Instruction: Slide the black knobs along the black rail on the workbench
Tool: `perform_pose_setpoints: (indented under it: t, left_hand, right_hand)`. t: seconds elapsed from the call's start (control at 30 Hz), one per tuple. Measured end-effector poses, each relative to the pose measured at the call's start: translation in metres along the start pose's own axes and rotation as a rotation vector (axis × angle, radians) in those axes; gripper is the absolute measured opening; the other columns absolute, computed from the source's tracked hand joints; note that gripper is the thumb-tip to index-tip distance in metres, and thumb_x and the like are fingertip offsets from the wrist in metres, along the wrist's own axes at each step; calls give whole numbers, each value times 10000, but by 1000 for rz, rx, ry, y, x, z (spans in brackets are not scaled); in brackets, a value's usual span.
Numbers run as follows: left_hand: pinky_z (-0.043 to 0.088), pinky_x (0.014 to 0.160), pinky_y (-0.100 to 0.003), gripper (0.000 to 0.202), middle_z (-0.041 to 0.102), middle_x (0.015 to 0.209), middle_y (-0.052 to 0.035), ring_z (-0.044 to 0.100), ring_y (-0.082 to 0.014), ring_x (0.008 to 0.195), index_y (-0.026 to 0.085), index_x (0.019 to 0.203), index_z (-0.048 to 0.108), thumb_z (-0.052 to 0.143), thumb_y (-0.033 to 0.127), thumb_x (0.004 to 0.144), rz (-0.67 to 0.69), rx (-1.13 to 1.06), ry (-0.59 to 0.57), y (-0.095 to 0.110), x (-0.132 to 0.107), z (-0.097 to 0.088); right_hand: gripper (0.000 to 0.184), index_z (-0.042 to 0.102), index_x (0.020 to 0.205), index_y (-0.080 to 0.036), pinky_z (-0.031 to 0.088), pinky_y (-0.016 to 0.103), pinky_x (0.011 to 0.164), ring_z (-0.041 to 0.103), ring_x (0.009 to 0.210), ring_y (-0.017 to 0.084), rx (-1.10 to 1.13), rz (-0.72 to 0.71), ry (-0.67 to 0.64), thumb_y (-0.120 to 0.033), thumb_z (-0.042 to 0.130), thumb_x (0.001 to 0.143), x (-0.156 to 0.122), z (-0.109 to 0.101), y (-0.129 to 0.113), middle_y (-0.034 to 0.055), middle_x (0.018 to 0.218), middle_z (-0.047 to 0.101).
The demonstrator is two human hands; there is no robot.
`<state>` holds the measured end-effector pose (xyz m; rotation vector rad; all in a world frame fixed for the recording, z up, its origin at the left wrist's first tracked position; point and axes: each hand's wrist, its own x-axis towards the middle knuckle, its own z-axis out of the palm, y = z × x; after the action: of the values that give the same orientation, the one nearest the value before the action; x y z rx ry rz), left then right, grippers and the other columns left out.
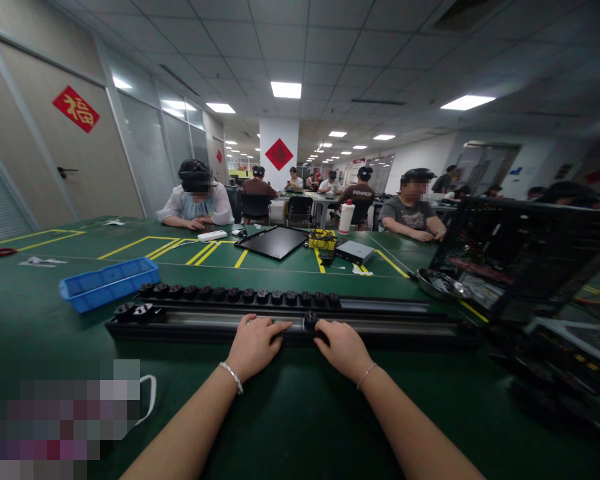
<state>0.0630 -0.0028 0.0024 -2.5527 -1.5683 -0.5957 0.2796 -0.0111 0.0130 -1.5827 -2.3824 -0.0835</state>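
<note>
A long black power track [195, 319] with a silvery channel lies across the table in front of me. On its front edge rests my left hand [257, 343], open, the index finger stretched along the channel to the right. A small black socket module [311, 320] sits in the channel between my two hands. My right hand [344, 347] is closed at that module's right side, its fingertips against it and the thumb lower on the track's front. Two more round modules [143, 311] sit at the track's left end. Behind, a second track [380, 305] carries a row of several black modules [234, 295].
A blue bin [109, 283] stands behind the left end. Farther back lie a black panel [274, 241], a yellow box [322, 239], a grey box [355, 251] and a bottle [347, 218]. A metal bowl [443, 285] and black computer case [520, 247] are right. Two people sit opposite.
</note>
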Motion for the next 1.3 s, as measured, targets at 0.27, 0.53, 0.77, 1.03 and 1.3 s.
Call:
perform_pose_setpoints:
  t: [0.27,0.53,0.77,1.03,1.3]
  left_hand:
    - [265,912,-387,358,605,847,15,543,-147,861,389,1137,525,458,293,799,-7,-7,-4,0,0,-1]
    - [264,919,-382,356,604,844,15,541,-146,850,388,1135,531,458,295,799,-5,-8,3,0,0,0]
    - [271,906,-385,362,604,843,18,545,-150,861,403,1136,522,460,294,796,-8,-1,-2,0,0,1]
    - [265,909,-390,361,604,836,20,546,-151,851,397,1133,526,465,298,792,-3,-9,1,0,1,0]
    - [266,913,-381,362,602,833,17,543,-147,850,396,1138,526,458,300,796,-10,-10,-6,1,0,-1]
  right_hand:
    - [114,538,894,-225,342,256,720,554,790,161,8,24,7,-270,517,791,0,2,2,11,808,619]
    - [113,536,884,-222,349,253,704,556,770,163,12,29,29,-271,527,783,0,3,2,13,787,617]
    - [119,534,882,-216,353,250,693,563,786,170,-24,50,-9,-285,528,785,1,0,-1,28,796,621]
    - [142,545,919,-236,354,255,693,565,792,165,-18,47,-51,-294,502,797,-1,-6,3,19,818,629]
    - [140,545,912,-232,357,253,695,563,794,166,18,75,-55,-297,513,792,-1,-6,3,22,820,625]
